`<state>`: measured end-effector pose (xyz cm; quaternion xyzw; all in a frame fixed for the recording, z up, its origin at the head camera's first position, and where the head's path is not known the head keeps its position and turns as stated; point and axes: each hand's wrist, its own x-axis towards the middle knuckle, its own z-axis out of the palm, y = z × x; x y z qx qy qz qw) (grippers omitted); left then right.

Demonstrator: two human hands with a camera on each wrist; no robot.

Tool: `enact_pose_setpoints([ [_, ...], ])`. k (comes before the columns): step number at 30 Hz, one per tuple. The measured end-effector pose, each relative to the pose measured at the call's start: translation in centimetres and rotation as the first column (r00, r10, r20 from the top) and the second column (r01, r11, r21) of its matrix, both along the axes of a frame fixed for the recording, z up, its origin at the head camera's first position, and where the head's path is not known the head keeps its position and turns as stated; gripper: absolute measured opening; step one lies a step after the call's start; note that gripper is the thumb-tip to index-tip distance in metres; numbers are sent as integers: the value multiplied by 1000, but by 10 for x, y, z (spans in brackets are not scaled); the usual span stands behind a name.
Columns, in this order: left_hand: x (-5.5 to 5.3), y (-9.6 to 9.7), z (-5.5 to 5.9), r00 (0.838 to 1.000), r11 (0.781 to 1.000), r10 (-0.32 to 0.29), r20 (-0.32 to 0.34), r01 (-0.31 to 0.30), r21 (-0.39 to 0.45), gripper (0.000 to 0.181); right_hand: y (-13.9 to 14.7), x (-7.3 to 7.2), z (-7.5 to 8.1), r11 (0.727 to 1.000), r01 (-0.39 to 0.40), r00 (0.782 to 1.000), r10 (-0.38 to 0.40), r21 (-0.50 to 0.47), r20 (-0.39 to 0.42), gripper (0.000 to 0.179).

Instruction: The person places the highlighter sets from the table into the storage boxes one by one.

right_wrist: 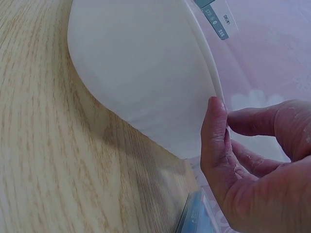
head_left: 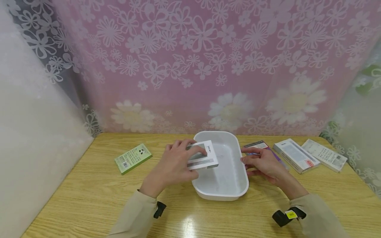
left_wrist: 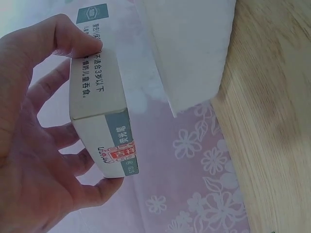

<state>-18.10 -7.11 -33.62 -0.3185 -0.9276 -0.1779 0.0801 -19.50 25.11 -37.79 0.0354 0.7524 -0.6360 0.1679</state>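
Note:
My left hand (head_left: pixel 175 162) grips a white and grey-green highlighter box (head_left: pixel 212 154) by its sides, fingers over the far side and thumb near. The box is held over the left rim of a white plastic tub (head_left: pixel 218 197). In the left wrist view, Chinese print and a red sticker show on the highlighter box (left_wrist: pixel 97 90). On the tub's right side, my right hand (head_left: pixel 266 165) pinches the rim. The right wrist view shows the thumb and fingers on either side of the tub (right_wrist: pixel 141 68) wall. The tub stands upright on the wooden table, its floor bare where visible.
A light green box (head_left: pixel 134 158) lies on the left of the table (head_left: pixel 89 198). Right of the tub are a dark and purple box (head_left: pixel 255 145), partly behind my right hand, and two whitish boxes (head_left: pixel 297 157). A flowered pink curtain (head_left: pixel 184 82) hangs behind.

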Motion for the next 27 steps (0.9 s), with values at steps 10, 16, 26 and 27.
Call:
enact_pose_setpoints([
  [10,1,15,-2,999,999,-43,7,43,-27,49,0,0,-1,1000,1,1000,-1,9,-9,66],
  [16,1,24,-2,996,996,-79,29,80,-32,51,1,1,0,1000,-6,1000,6,5,0,67],
  [26,2,35,-3,993,991,-113,19,114,-66,49,1,1,0,1000,-7,1000,7,19,1,67],
  [27,2,36,-4,993,990,-116,17,117,-73,49,1,1,0,1000,-7,1000,7,20,-1,67],
])
